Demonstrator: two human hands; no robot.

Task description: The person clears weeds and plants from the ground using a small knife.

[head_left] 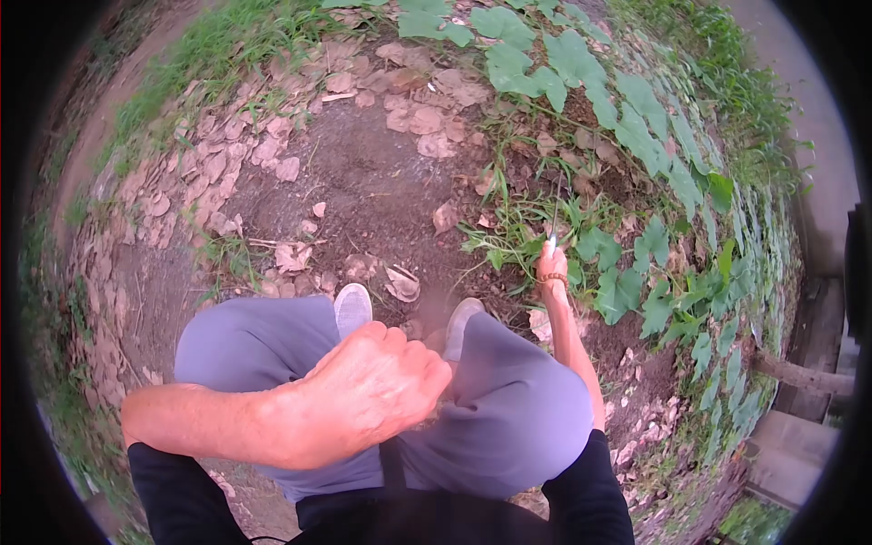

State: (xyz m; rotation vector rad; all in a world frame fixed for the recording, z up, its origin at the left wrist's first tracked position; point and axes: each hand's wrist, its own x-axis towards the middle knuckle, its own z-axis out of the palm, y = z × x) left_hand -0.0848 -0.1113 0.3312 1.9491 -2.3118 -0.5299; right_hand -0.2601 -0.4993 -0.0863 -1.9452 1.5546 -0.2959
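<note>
My left hand (377, 386) is closed in a loose fist above my bent knees, close to the camera; its fingers curl away, so anything inside them is hidden. Out to the right, my right hand (552, 263) is wrapped round the white handle (550, 243) of a thin tool. The tool's narrow dark blade (556, 211) points away from me into green grass (518, 238). A beaded bracelet (554, 278) circles the right wrist. Broad-leaved vines (619, 291) grow just right of that hand.
Dry brown leaves (213, 168) cover much of the ground around bare soil (372, 182). My shoes (352, 309) stand below my grey-trousered knees. Large green leaves (572, 56) spread across the upper right. A wooden post (804, 374) and concrete blocks (788, 454) lie at the far right.
</note>
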